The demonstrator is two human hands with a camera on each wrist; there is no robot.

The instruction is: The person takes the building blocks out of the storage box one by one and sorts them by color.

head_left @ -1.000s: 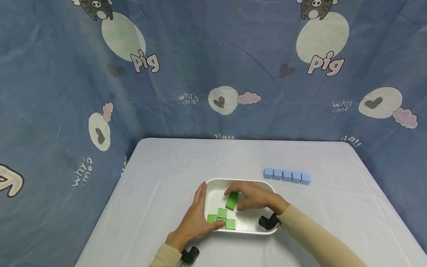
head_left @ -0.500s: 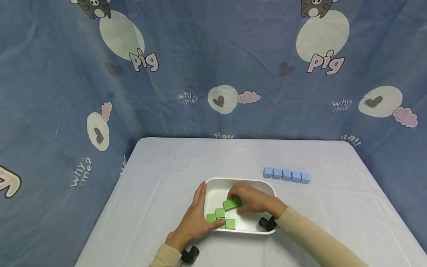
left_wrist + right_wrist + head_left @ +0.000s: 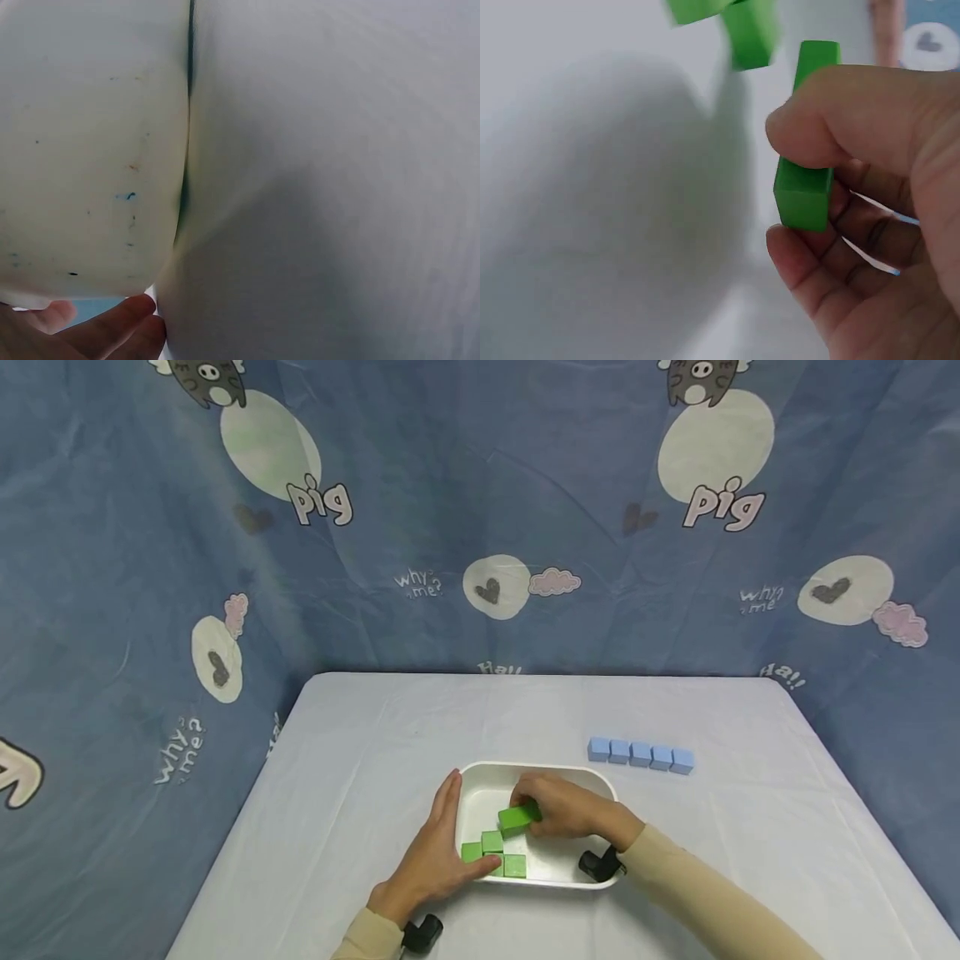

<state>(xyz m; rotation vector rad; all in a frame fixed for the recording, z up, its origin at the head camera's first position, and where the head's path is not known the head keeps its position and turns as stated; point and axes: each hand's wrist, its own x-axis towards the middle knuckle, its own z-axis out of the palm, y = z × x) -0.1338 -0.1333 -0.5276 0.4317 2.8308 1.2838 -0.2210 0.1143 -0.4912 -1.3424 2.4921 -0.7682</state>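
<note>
The left hand, thumb spread from its fingers, is touching the white tray — green cubes are lying beside that thumb. Just beyond, the right hand's fingers are pinching a green block — blue cubes are sitting past them.

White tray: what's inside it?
Four green blocks show inside the white tray, one partly covered by the left hand. The right hand pinches a longer green block over its floor. Whatever lies beneath the right hand is hidden.
</note>
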